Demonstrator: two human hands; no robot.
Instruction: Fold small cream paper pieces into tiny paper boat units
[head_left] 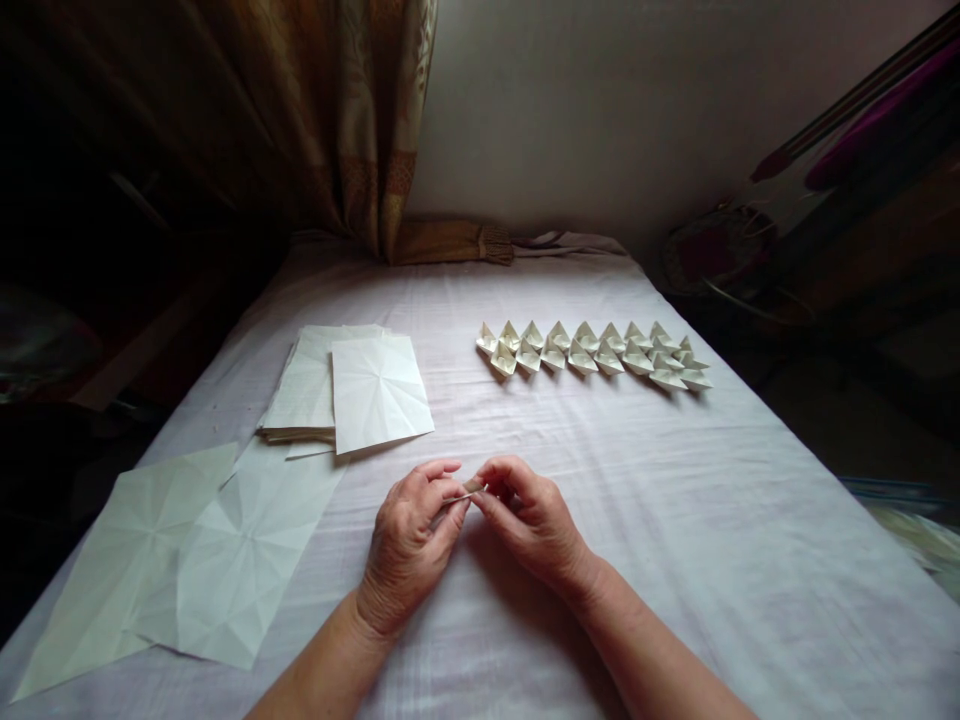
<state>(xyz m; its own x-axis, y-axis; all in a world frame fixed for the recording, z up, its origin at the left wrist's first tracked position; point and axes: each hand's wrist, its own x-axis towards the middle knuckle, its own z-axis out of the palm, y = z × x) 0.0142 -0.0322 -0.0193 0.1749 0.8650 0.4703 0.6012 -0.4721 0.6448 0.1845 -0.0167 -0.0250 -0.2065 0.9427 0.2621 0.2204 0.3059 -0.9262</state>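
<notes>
Between my two hands, above the sheet-covered surface, is a small piece of folded paper (474,488), seen nearly edge-on. My left hand (416,535) pinches its left end with thumb and fingers. On the other side my right hand (534,520) grips it with thumb and curled fingertips. Most of the paper is hidden by the fingers. Beyond my right hand stand several folded paper boats (585,350), set close together in two rows. Past my left hand lies a creased paper sheet (382,390), resting partly on a stack of paper (304,385).
Large creased sheets (247,560) overlap at the front left of the white bedsheet (637,480). A patterned curtain (375,150) hangs down to the far edge, where a brown fringed cloth (450,242) lies by the wall. Dark clutter stands off both sides.
</notes>
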